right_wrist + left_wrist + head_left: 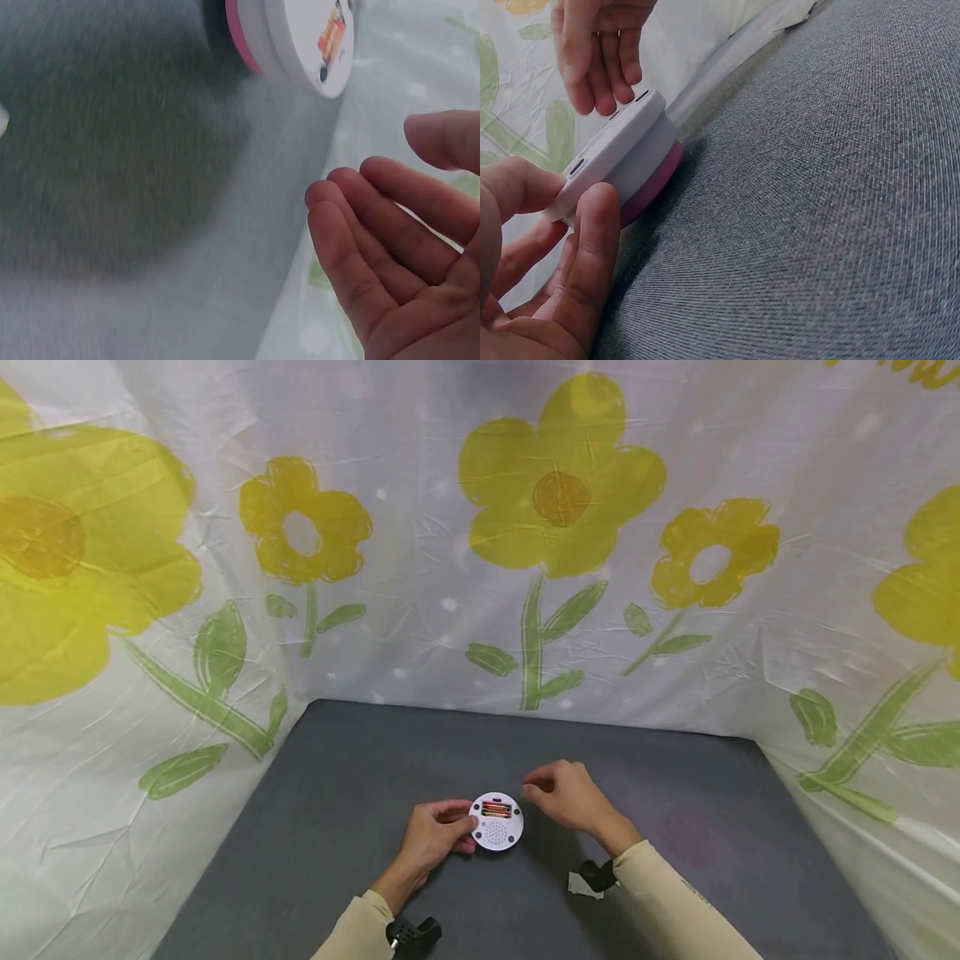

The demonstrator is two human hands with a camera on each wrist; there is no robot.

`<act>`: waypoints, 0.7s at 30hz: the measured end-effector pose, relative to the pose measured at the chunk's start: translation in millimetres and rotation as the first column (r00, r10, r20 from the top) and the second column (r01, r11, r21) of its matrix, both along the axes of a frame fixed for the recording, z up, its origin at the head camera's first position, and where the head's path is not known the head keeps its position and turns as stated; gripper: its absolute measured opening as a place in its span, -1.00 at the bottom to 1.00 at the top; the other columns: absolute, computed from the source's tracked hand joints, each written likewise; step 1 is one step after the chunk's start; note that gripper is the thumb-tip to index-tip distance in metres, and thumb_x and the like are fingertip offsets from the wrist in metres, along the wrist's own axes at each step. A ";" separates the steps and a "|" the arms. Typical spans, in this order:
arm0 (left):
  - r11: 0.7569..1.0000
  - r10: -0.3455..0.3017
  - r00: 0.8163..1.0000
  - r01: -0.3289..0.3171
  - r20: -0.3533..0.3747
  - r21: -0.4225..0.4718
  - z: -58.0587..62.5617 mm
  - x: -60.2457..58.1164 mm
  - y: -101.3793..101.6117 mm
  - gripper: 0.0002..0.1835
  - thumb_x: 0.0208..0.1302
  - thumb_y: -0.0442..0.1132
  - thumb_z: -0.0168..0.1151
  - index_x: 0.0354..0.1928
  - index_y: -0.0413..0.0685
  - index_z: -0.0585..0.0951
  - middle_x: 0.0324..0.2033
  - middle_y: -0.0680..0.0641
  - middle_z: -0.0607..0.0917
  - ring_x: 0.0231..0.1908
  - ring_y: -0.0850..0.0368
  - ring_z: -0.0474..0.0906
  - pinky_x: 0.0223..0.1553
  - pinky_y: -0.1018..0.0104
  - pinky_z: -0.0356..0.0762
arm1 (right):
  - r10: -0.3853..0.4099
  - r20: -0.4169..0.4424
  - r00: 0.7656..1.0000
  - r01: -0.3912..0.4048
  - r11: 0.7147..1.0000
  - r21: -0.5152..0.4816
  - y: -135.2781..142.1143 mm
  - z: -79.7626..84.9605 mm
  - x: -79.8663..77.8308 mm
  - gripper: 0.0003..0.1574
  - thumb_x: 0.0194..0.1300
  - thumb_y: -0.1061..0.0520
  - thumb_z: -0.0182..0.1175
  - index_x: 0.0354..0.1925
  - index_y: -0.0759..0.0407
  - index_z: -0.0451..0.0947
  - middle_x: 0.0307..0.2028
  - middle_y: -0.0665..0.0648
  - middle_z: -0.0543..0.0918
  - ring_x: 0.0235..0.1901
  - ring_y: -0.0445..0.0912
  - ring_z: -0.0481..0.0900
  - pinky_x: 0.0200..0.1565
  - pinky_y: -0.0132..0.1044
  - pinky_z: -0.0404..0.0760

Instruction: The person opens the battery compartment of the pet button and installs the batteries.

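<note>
A round white device point(496, 835) has its underside turned up, showing small dark feet, a dotted patch of holes and an uncovered battery slot with red batteries point(497, 810) in it. My left hand point(433, 837) grips its left edge between thumb and fingers. From the side, in the left wrist view, the device point(634, 150) is tilted, with a pink band on its lower part. My right hand point(566, 797) hovers just right of the device, apart from it. Its fingers point(360, 247) are loosely bent with nothing between them, and the thumb stands away.
A small flat white piece point(583, 887) lies on the dark grey cloth-covered table point(360, 760), partly hidden by the black strap on the right wrist. White curtains point(420, 610) printed with yellow flowers hang behind the table and along both sides.
</note>
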State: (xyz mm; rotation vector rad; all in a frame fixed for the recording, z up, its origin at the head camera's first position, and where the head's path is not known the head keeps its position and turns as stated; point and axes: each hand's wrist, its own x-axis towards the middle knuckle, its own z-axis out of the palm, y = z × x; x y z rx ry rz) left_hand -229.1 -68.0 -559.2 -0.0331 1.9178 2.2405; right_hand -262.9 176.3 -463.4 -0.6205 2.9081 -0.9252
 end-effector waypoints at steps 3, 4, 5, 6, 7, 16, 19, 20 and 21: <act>1.000 0.000 1.000 0.000 -0.005 0.005 -0.8 0.5 0.4 -0.61 0.18 -0.39 0.40 0.05 -0.37 0.63 -0.29 -0.18 0.77 -0.55 0.12 0.69 -0.46 0.22 0.76 | -0.008 0.001 1.000 0.008 1.000 0.021 10.8 3.4 1.6 -0.76 0.34 0.04 0.30 -0.04 0.03 0.74 -0.20 -0.06 0.78 -0.23 -0.21 0.72 -0.21 -0.28 0.73; 1.000 0.000 1.000 0.000 -0.006 0.008 -0.9 0.6 0.5 -0.61 0.18 -0.39 0.40 0.06 -0.38 0.63 -0.29 -0.18 0.77 -0.55 0.12 0.69 -0.46 0.22 0.76 | -0.008 -0.003 1.000 0.008 1.000 0.030 14.5 4.4 2.1 -0.75 0.33 0.04 0.32 -0.05 0.03 0.74 -0.20 -0.05 0.78 -0.23 -0.21 0.71 -0.21 -0.29 0.73; 1.000 0.001 1.000 -0.001 -0.005 0.010 -0.8 0.7 0.5 -0.60 0.18 -0.39 0.40 0.06 -0.38 0.62 -0.28 -0.18 0.77 -0.55 0.12 0.69 -0.46 0.22 0.76 | -0.006 -0.009 1.000 0.006 0.999 0.045 18.4 5.0 2.5 -0.74 0.31 0.04 0.34 -0.04 0.04 0.74 -0.20 -0.04 0.78 -0.23 -0.20 0.71 -0.21 -0.30 0.72; 1.000 0.000 1.000 0.000 -0.007 0.013 -0.7 0.8 0.5 -0.60 0.18 -0.39 0.40 0.06 -0.38 0.62 -0.28 -0.18 0.77 -0.55 0.12 0.69 -0.46 0.22 0.77 | 0.000 -0.021 1.000 0.002 0.998 0.057 22.1 5.7 3.0 -0.73 0.29 0.05 0.36 -0.06 0.06 0.74 -0.21 -0.03 0.79 -0.24 -0.19 0.72 -0.22 -0.30 0.72; 1.000 -0.001 1.000 0.001 -0.007 0.014 -0.6 0.9 0.5 -0.60 0.18 -0.39 0.41 0.06 -0.38 0.62 -0.28 -0.19 0.77 -0.55 0.12 0.69 -0.45 0.22 0.77 | 0.009 -0.030 1.000 -0.007 0.997 0.072 25.6 6.2 3.7 -0.72 0.26 0.06 0.38 -0.07 0.09 0.75 -0.23 -0.01 0.79 -0.25 -0.18 0.72 -0.23 -0.31 0.72; 1.000 0.002 1.000 -0.002 -0.009 0.001 0.7 0.4 0.5 -0.61 0.18 -0.37 0.41 0.05 -0.37 0.63 -0.29 -0.18 0.77 -0.55 0.11 0.70 -0.44 0.20 0.77 | 0.121 -0.071 0.990 -0.104 0.974 0.202 51.3 0.8 18.3 -0.67 0.12 0.07 0.49 -0.14 0.17 0.76 -0.30 0.06 0.79 -0.32 -0.13 0.72 -0.28 -0.29 0.70; 1.000 0.005 1.000 -0.005 0.003 0.001 1.0 0.5 0.6 -0.62 0.18 -0.38 0.41 0.05 -0.34 0.64 -0.30 -0.17 0.77 -0.55 0.10 0.70 -0.44 0.19 0.77 | 0.120 -0.068 0.990 -0.102 0.968 0.230 55.5 -4.2 24.3 -0.66 0.07 0.06 0.52 -0.16 0.15 0.77 -0.32 0.01 0.78 -0.34 -0.19 0.69 -0.30 -0.30 0.69; 1.000 0.005 1.000 -0.005 0.003 0.001 0.7 0.3 0.8 -0.62 0.18 -0.38 0.41 0.04 -0.34 0.64 -0.30 -0.17 0.77 -0.55 0.10 0.70 -0.44 0.20 0.77 | 0.118 -0.063 0.991 -0.100 0.966 0.239 56.6 -6.0 26.0 -0.65 0.07 0.06 0.52 -0.16 0.14 0.76 -0.32 0.00 0.78 -0.34 -0.20 0.68 -0.30 -0.30 0.68; 1.000 0.004 1.000 -0.004 0.001 0.000 0.3 0.2 0.9 -0.62 0.18 -0.38 0.41 0.05 -0.34 0.64 -0.30 -0.18 0.77 -0.55 0.10 0.70 -0.44 0.20 0.77 | 0.119 -0.058 0.991 -0.101 0.965 0.243 57.5 -7.8 27.6 -0.65 0.06 0.06 0.52 -0.17 0.15 0.76 -0.32 0.00 0.77 -0.35 -0.21 0.68 -0.30 -0.31 0.68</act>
